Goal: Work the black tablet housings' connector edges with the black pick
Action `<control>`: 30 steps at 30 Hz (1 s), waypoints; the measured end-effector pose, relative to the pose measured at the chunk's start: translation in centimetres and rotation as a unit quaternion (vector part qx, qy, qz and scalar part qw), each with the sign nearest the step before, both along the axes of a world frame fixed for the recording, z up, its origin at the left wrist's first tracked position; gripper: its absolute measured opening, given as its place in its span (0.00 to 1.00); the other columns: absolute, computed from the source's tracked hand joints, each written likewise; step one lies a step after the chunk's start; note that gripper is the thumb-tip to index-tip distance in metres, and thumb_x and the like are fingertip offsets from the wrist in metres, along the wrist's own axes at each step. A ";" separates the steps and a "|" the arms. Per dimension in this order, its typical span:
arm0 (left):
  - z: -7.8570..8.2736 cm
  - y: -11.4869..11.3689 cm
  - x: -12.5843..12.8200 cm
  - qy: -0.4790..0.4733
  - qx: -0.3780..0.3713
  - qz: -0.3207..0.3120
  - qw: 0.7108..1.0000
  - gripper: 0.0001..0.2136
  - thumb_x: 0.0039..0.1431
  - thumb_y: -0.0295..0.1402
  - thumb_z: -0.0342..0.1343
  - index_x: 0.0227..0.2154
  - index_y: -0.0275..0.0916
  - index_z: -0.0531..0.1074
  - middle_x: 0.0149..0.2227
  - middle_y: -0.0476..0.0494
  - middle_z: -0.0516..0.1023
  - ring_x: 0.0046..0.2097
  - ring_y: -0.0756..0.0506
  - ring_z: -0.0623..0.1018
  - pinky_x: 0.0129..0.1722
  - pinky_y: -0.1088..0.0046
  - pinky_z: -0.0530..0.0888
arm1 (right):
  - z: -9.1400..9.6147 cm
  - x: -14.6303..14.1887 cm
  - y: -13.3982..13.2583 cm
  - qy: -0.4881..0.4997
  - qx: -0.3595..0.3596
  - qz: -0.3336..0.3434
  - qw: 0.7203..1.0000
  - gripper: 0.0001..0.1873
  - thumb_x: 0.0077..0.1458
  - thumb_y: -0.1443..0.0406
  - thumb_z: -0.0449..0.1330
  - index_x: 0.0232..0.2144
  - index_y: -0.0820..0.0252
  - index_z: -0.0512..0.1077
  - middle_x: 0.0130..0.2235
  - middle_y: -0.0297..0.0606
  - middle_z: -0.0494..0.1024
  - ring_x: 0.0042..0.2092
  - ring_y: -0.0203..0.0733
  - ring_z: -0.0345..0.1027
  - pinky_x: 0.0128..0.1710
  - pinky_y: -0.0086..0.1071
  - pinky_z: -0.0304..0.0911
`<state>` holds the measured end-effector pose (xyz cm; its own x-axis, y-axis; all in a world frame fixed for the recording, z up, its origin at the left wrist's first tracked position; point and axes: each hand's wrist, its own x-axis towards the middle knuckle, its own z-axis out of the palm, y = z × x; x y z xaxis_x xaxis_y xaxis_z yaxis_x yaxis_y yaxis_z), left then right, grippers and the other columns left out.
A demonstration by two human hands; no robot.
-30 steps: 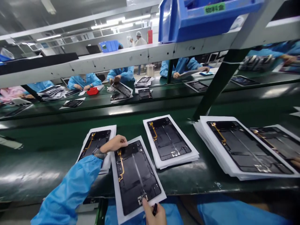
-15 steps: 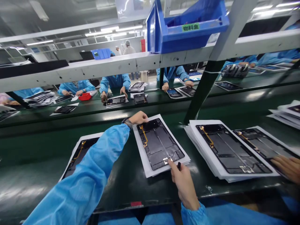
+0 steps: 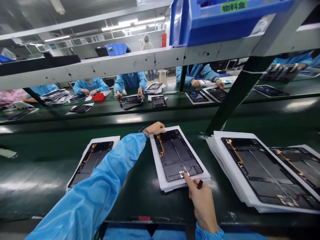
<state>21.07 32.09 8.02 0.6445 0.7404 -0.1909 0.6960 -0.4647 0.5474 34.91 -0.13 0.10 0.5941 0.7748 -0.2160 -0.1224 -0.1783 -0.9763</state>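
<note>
An opened tablet housing point(image 3: 176, 156) lies on white paper sheets point(image 3: 160, 180) in front of me. It is black inside, with a gold flex cable at its left edge. My left hand point(image 3: 156, 128) is at the top left corner of the housing, its fingers closed on the edge there. At the lower end, my right index fingertip touches a small silvery connector board point(image 3: 184, 173). The other fingers of my right hand point(image 3: 202, 200) are curled round a short black stick-like tool point(image 3: 199, 184), mostly hidden in the palm.
Another tablet housing point(image 3: 90, 163) on paper lies left, partly behind my sleeve. To the right, a large housing point(image 3: 267, 170) tops a paper stack, beside one more point(image 3: 300, 163). A green post point(image 3: 237, 96) and a shelf with a blue bin point(image 3: 222, 26) stand ahead. Co-workers sit across the bench.
The view has shifted, so the bench things sit differently in the frame. My hands keep their places on the housing. The co-worker's hand at the far right is out of view.
</note>
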 end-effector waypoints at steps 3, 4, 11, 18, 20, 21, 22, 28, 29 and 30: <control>-0.1 -0.5 -0.7 -0.011 0.027 0.005 1.000 0.16 0.68 0.40 0.59 0.52 0.35 0.73 0.50 0.40 0.77 0.48 0.43 0.79 0.47 0.60 0.80 | 0.1 -0.2 -0.1 0.057 -0.019 0.010 0.998 0.34 0.45 0.43 0.72 0.19 0.53 0.54 0.20 0.21 0.47 0.23 0.29 0.41 0.20 0.27 0.41; 0.0 -0.7 -1.2 -0.016 0.041 0.008 0.999 0.16 0.68 0.40 0.59 0.52 0.35 0.73 0.50 0.40 0.77 0.47 0.44 0.80 0.47 0.60 0.80 | 0.3 -0.3 -0.2 0.065 -0.018 0.003 0.998 0.34 0.44 0.43 0.72 0.19 0.54 0.54 0.20 0.21 0.47 0.23 0.29 0.41 0.20 0.27 0.40; 3.2 -0.5 -13.2 -0.019 0.146 0.070 0.987 0.12 0.63 0.40 0.63 0.41 0.35 0.77 0.41 0.44 0.81 0.43 0.44 0.79 0.49 0.65 0.76 | 1.7 -0.8 -1.7 0.085 -0.024 -0.002 0.996 0.32 0.39 0.44 0.75 0.22 0.57 0.61 0.20 0.21 0.49 0.23 0.28 0.40 0.20 0.26 0.40; 3.4 -2.0 -31.6 0.095 0.113 0.204 0.968 0.14 0.68 0.40 0.58 0.49 0.36 0.74 0.49 0.41 0.78 0.47 0.44 0.79 0.47 0.61 0.79 | 0.9 -8.9 -4.1 0.117 -0.026 0.238 0.964 0.29 0.51 0.41 0.66 0.21 0.58 0.65 0.20 0.22 0.47 0.23 0.29 0.39 0.22 0.28 0.40; 2.1 -3.2 -34.7 0.108 0.098 0.222 0.964 0.16 0.68 0.40 0.59 0.52 0.36 0.73 0.52 0.40 0.77 0.49 0.43 0.79 0.48 0.60 0.79 | 0.8 -13.0 -3.8 0.112 -0.020 0.356 0.927 0.29 0.52 0.41 0.65 0.23 0.61 0.71 0.20 0.24 0.50 0.24 0.30 0.42 0.23 0.28 0.43; 1.4 -3.8 -35.7 0.111 0.094 0.225 0.964 0.16 0.68 0.40 0.59 0.53 0.36 0.73 0.53 0.40 0.76 0.50 0.42 0.79 0.49 0.59 0.79 | 0.8 -15.2 -3.5 0.111 -0.019 0.387 0.915 0.29 0.53 0.41 0.64 0.24 0.62 0.73 0.20 0.24 0.51 0.23 0.30 0.43 0.23 0.28 0.42; 0.7 -4.3 -36.6 0.111 0.091 0.225 0.964 0.17 0.68 0.40 0.59 0.53 0.36 0.72 0.53 0.40 0.76 0.50 0.42 0.79 0.49 0.58 0.79 | 0.9 -17.3 -3.2 0.114 -0.023 0.411 0.904 0.28 0.53 0.41 0.63 0.25 0.62 0.75 0.19 0.25 0.52 0.23 0.31 0.44 0.22 0.28 0.42; -2.5 -5.3 -38.6 0.095 0.110 0.214 0.966 0.17 0.68 0.40 0.59 0.55 0.37 0.71 0.55 0.39 0.75 0.52 0.42 0.78 0.51 0.56 0.79 | 1.3 -25.7 1.3 0.120 -0.052 0.389 0.912 0.25 0.49 0.44 0.65 0.30 0.60 0.74 0.15 0.25 0.60 0.18 0.33 0.51 0.19 0.28 0.46; -2.9 -5.3 -38.7 0.091 0.116 0.214 0.966 0.17 0.68 0.40 0.59 0.55 0.37 0.71 0.55 0.38 0.75 0.52 0.42 0.78 0.51 0.56 0.79 | 1.3 -26.4 2.2 0.113 -0.050 0.371 0.920 0.24 0.49 0.44 0.65 0.31 0.59 0.73 0.15 0.24 0.61 0.18 0.33 0.52 0.18 0.28 0.47; -3.1 -5.2 -38.8 0.088 0.121 0.214 0.965 0.17 0.68 0.40 0.59 0.55 0.37 0.71 0.55 0.38 0.75 0.52 0.41 0.78 0.51 0.56 0.79 | 1.2 -26.9 3.1 0.105 -0.047 0.356 0.927 0.23 0.49 0.45 0.66 0.31 0.59 0.72 0.15 0.24 0.62 0.18 0.33 0.53 0.18 0.27 0.48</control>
<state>-17.69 26.93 4.90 0.2422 0.9686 -0.0569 0.9253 -0.2129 0.3138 7.98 2.99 1.25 -0.1237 0.9265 -0.3555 -0.1275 -0.3701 -0.9202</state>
